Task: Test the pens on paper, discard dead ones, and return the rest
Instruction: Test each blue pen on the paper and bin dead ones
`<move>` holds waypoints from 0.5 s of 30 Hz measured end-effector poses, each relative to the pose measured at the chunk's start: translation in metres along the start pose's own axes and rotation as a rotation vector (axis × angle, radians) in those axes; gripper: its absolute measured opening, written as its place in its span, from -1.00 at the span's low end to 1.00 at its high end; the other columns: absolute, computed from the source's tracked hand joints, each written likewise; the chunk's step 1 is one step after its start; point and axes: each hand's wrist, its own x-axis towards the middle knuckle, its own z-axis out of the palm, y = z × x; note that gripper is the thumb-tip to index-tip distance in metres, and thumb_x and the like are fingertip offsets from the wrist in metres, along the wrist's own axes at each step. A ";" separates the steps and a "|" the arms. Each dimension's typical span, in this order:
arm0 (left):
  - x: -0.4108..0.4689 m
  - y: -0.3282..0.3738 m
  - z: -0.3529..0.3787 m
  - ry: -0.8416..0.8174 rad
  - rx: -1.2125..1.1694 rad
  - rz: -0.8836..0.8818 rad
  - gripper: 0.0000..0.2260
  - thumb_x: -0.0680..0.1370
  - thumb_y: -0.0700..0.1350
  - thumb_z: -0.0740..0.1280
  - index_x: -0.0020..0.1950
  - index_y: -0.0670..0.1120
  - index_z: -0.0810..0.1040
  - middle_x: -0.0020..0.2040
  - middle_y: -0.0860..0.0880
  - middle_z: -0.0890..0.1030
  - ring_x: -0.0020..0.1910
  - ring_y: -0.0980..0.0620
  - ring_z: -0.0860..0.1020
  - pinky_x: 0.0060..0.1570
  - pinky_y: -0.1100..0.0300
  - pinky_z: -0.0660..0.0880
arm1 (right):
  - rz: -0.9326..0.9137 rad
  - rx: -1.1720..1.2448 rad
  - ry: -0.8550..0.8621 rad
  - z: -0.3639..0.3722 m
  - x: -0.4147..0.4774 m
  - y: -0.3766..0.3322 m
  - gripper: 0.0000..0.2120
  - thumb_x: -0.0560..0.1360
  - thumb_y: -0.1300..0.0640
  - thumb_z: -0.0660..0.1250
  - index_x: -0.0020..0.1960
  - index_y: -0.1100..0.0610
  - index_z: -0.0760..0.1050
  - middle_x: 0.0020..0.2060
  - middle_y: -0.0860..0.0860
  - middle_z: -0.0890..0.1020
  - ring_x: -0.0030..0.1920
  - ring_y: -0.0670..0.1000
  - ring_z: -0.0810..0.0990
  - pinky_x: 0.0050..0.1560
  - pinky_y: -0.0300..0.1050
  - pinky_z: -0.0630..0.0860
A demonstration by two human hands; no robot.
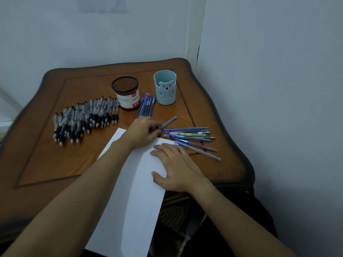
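Blue and slim, the pen [168,121] lies just beyond the paper's [141,182] far edge, slanting away to the right. The left hand [145,129] curls its fingertips round the pen's near end, hiding that tip. The right hand [176,166] rests flat on the paper, fingers straight, farther off.

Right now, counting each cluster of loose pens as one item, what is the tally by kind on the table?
Pen holders: 2, the black mesh holder and the light blue bear holder
Paper sheet: 1
Pen clusters: 3, the black-grip pile, the blue row, the fanned pile
Blue pen held by the left hand: 1
Total: 7
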 end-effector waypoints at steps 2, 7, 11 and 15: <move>0.001 0.003 -0.002 -0.027 -0.001 -0.014 -0.70 0.62 -0.07 0.36 0.34 -0.07 0.60 0.13 -0.07 0.63 0.03 0.09 0.46 -0.02 0.21 0.33 | 0.001 0.003 -0.006 -0.001 0.000 0.000 -0.44 0.51 -0.18 0.24 0.46 0.01 0.35 0.48 -0.05 0.35 0.49 -0.04 0.22 0.48 0.00 0.11; -0.001 0.004 -0.008 0.049 -0.022 -0.142 -0.68 0.65 -0.16 0.30 0.41 -0.12 0.53 0.16 -0.14 0.58 0.06 0.01 0.44 -0.01 0.18 0.34 | 0.006 0.017 -0.010 -0.002 0.000 -0.001 -0.44 0.52 -0.17 0.25 0.47 0.01 0.34 0.49 -0.05 0.34 0.50 -0.04 0.21 0.49 -0.02 0.07; -0.010 0.007 -0.016 0.183 -0.166 -0.277 -0.70 0.66 -0.19 0.27 0.40 -0.12 0.53 0.16 -0.09 0.53 0.04 0.06 0.42 0.00 0.18 0.36 | 0.015 0.041 -0.010 -0.001 -0.001 -0.001 -0.41 0.53 -0.16 0.25 0.50 0.02 0.29 0.51 -0.04 0.31 0.54 -0.04 0.15 0.52 -0.04 0.00; -0.027 0.010 -0.026 0.298 -0.515 -0.426 -0.88 0.61 -0.19 0.33 0.11 -0.01 0.54 -0.05 0.04 0.56 -0.06 0.08 0.54 -0.01 0.11 0.53 | 0.020 0.061 0.015 -0.002 -0.001 -0.002 -0.43 0.54 -0.14 0.25 0.49 0.03 0.31 0.50 -0.04 0.33 0.54 -0.04 0.15 0.55 -0.06 -0.09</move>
